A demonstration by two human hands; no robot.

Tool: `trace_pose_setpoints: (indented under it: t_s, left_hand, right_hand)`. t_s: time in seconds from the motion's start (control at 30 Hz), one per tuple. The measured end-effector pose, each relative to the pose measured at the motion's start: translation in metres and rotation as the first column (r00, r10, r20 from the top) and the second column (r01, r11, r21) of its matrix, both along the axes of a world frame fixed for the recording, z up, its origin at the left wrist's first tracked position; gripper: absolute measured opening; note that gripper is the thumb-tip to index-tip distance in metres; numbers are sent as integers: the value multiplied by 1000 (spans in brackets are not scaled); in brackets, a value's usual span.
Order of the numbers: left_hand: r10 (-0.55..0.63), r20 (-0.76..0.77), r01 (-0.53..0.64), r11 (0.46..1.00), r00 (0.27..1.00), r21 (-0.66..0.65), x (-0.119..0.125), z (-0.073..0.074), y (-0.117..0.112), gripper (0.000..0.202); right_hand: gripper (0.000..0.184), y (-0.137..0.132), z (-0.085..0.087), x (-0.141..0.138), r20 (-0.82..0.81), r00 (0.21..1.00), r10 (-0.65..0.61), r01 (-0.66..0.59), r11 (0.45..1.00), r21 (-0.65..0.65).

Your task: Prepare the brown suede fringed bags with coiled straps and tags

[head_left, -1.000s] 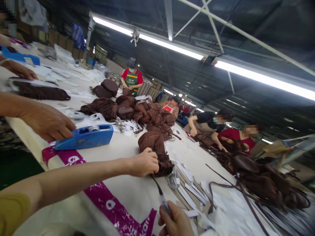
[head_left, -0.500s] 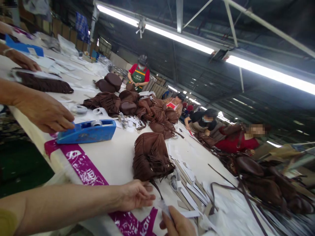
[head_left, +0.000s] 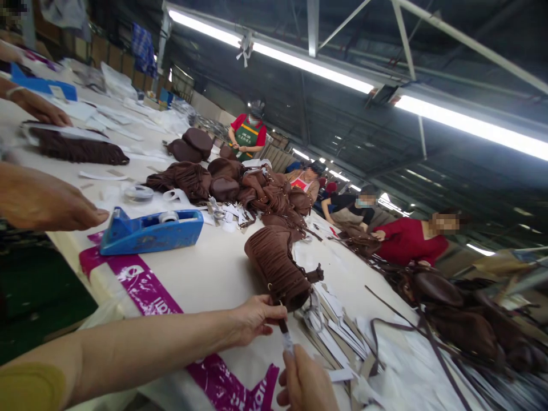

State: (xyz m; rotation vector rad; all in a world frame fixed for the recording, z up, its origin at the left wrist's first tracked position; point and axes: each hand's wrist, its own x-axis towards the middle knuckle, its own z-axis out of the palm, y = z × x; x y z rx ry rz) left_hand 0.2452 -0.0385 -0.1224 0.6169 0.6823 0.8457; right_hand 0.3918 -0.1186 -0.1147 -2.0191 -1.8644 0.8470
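A brown pleated leather handbag (head_left: 274, 260) lies tilted on the white table in front of me. Its dark strap (head_left: 283, 326) runs down between my two hands. With thumb and fingers closed, my left hand (head_left: 257, 321) pinches the strap close to the bag's lower edge. Below it, my right hand (head_left: 306, 379) grips a clear plastic wrapping (head_left: 287, 342) around the strap's end. Part of the strap is hidden behind my fingers.
A blue tape dispenser (head_left: 152, 230) stands left, with a co-worker's hand (head_left: 51, 197) beside it. Purple printed tape (head_left: 145, 285) runs along the table edge. Brown bags (head_left: 226, 180) are heaped behind; card strips (head_left: 338, 325) lie right. Several people work around the table.
My left hand has moved right and closed on the strap. The handbag has tipped and shifted right. The co-worker's hand has drawn back left from the tape dispenser.
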Motion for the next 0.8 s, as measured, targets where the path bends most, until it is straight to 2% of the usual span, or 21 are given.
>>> trace_pose_setpoints:
  t_s: [0.07,0.1,0.23,0.3,0.37,0.43,0.57,0.63,0.73,0.8]
  left_hand:
    - [-36,7,36,999,999,16,4,0,-1,49]
    - [-57,33,56,998,998,18,5,0,-2,51]
    - [-195,185,201,980,963,-10,3,-3,-1,59]
    - [-231,208,226,973,950,50,3,-5,-1,59]
    - [-165,188,141,981,968,134,6,-8,-1,53]
    - [-36,158,10,986,987,168,11,-11,-2,49]
    - [101,105,-114,986,989,118,14,-11,3,44]
    - [146,63,-151,985,987,84,9,-8,13,39]
    - [194,3,-194,978,981,71,-1,-2,33,33]
    - [218,-33,-215,974,975,71,-8,1,46,30]
  right_hand:
    - [32,3,8,-17,-112,986,-123,124,992,1]
    - [33,5,13,-23,-176,974,-142,141,990,-15]
    - [42,17,31,-29,-342,933,-114,97,993,-67]
    - [44,22,36,-26,-383,918,-101,80,994,-72]
    - [43,25,40,-25,-419,902,-101,70,994,-90]
    - [40,26,45,-26,-473,874,-116,63,990,-127]
    - [40,17,49,-25,-597,782,-177,59,975,-213]
    - [44,1,47,-20,-664,723,-192,23,967,-255]
    - [44,-39,34,-7,-747,633,-205,-28,957,-287]
    - [46,-72,21,7,-744,627,-231,-34,946,-323]
